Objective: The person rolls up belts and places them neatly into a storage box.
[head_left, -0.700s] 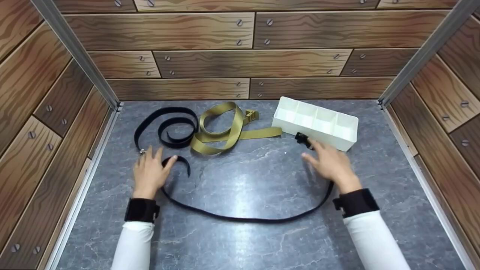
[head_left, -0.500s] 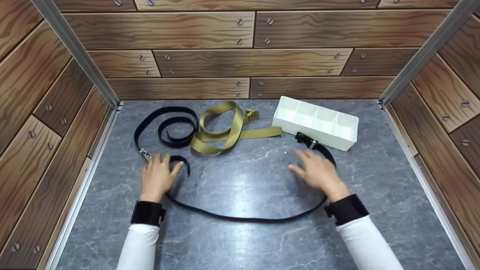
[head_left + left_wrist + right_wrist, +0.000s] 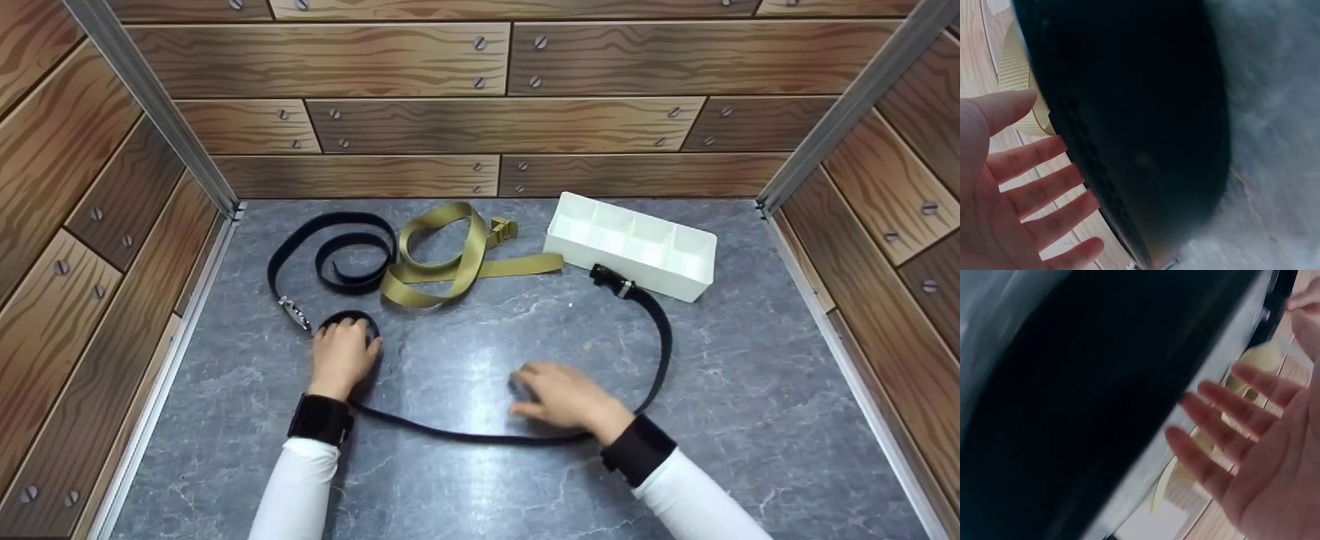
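A long black belt (image 3: 664, 337) lies in a wide U on the floor in the head view. Its black buckle (image 3: 607, 279) sits against the front of the white box. My left hand (image 3: 343, 360) is over the belt's curled free end, fingers near the loop; contact cannot be made out. The left wrist view has those fingers (image 3: 1044, 185) spread and nearly straight. Slightly blurred, my right hand (image 3: 566, 397) hovers inside the U near the belt's front stretch, holding nothing. Its fingers (image 3: 1213, 427) look relaxed in the right wrist view, beside a broad dark shape.
Behind the left hand lies a second black belt (image 3: 279, 255), coiled, with a silver buckle (image 3: 295, 313). An olive webbing belt (image 3: 517, 266) lies looped beside it. The white compartment box (image 3: 637, 259) stands at back right. Wood-patterned walls (image 3: 405, 176) enclose the floor.
My right hand has come away from the buckle, moving left and nearer to me. The left hand has shifted right and slightly nearer, onto the belt's curled end. The belts look unmoved.
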Tool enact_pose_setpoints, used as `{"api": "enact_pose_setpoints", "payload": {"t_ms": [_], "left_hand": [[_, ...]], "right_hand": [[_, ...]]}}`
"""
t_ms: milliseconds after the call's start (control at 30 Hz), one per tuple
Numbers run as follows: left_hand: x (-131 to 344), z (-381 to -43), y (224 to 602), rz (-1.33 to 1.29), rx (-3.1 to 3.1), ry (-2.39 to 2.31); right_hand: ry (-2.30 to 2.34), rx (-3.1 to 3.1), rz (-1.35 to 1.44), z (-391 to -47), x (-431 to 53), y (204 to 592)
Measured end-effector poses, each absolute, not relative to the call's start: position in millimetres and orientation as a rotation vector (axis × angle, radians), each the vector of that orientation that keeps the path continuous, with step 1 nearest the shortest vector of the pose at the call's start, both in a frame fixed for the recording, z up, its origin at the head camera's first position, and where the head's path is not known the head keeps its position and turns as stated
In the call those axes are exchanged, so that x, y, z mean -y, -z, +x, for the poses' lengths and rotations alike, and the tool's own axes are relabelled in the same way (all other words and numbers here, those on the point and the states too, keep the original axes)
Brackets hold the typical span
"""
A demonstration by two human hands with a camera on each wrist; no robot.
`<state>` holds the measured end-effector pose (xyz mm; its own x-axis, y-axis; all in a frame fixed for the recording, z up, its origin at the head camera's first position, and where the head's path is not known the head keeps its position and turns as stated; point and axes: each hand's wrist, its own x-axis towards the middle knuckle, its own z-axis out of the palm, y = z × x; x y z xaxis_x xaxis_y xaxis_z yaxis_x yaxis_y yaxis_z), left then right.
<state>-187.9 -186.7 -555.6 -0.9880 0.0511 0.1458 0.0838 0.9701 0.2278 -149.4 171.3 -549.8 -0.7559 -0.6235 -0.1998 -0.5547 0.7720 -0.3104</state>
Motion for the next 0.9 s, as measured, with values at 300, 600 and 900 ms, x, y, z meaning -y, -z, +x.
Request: {"api": "enact_pose_setpoints", "payload": {"t_ms": [300,600,900], "left_hand": [[180,-198,555,-0.086,3.036,0.364],[183,-194,554,-0.195,3.034,0.422],[180,-174,552,-0.492,2.985,0.469]], "right_hand": [[0.255,-2.609,-1.159,-133,-147,553],[0.353,-2.616,-1.250,-141,-155,557],[0.453,-2.712,-1.092,-166,-184,556]]}}
